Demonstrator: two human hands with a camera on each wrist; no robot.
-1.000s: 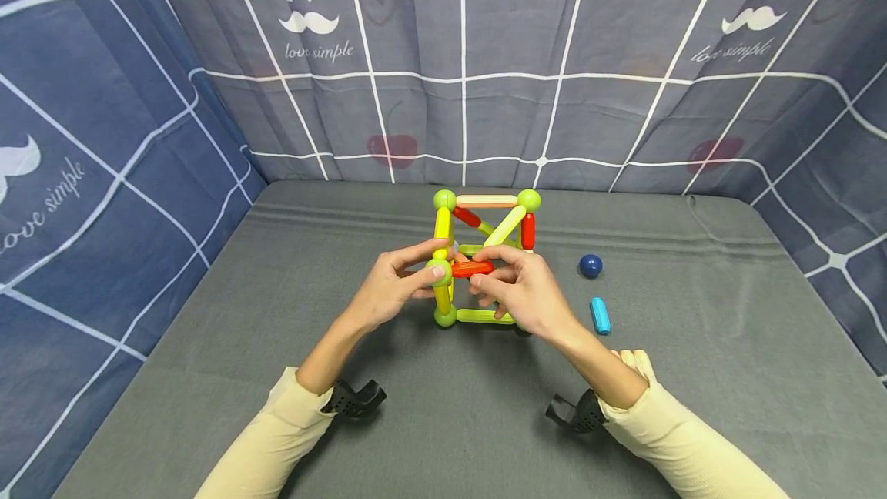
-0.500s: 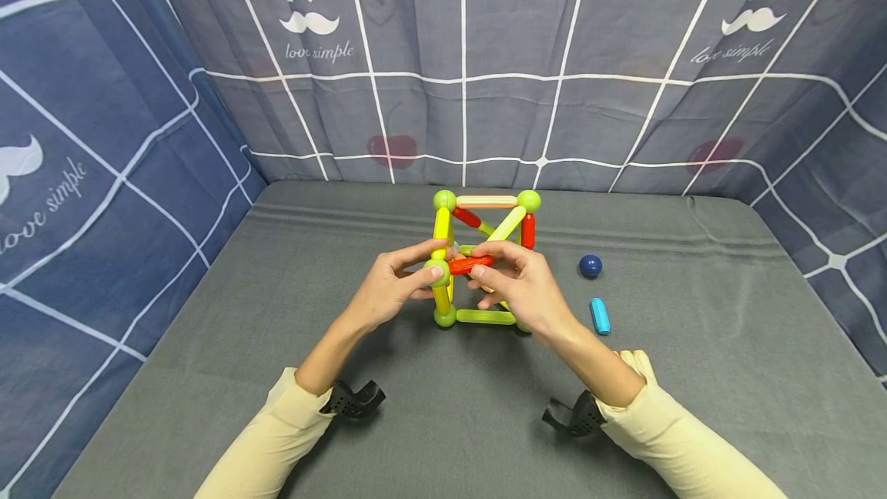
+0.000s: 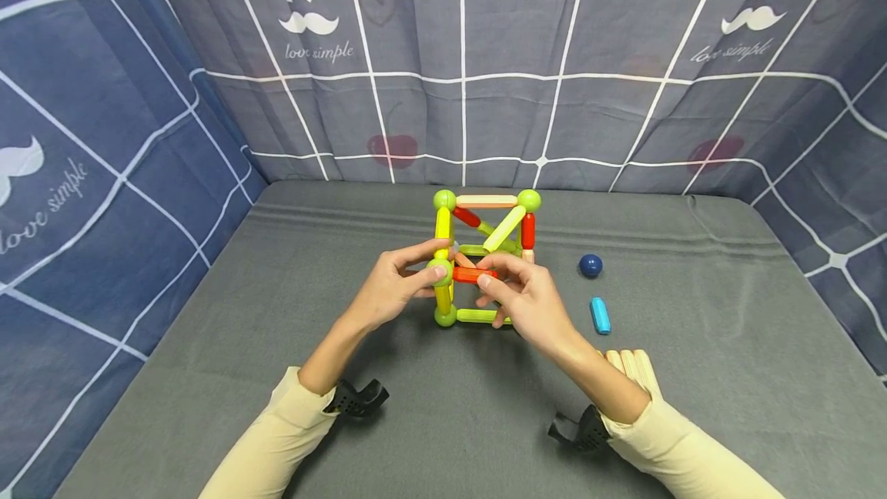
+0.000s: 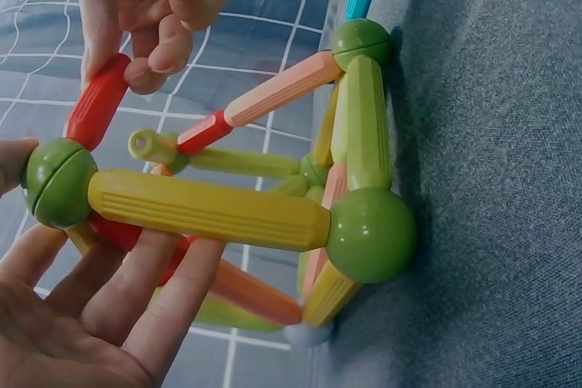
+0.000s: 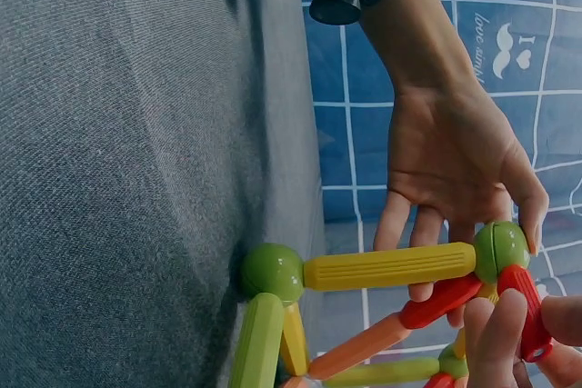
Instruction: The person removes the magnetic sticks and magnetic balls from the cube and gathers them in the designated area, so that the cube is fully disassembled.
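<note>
A cube-like frame of magnetic rods and green balls stands on the grey cloth. My left hand [image 3: 391, 287] pinches the green ball [image 3: 440, 272] at its upper front left corner, which tops an upright yellow rod [image 4: 209, 210]. My right hand [image 3: 530, 299] pinches a short red rod [image 3: 468, 275] by its right end. The rod's other end meets that ball in both wrist views. Behind my right fingers, a lime rod [image 3: 504, 229] slants forward from the back right ball [image 3: 529, 200]; its near tip is free in the left wrist view.
A dark blue ball [image 3: 590, 266] and a light blue rod [image 3: 600, 316] lie on the cloth right of the frame. Grid-patterned curtains [image 3: 409, 45] enclose the back and sides. Black wrist mounts [image 3: 580, 430] sit under both sleeves.
My right hand first tilts the red rod's right end up slightly, then brings it down and a little right, so the rod lies nearly level. My left hand stays at the ball.
</note>
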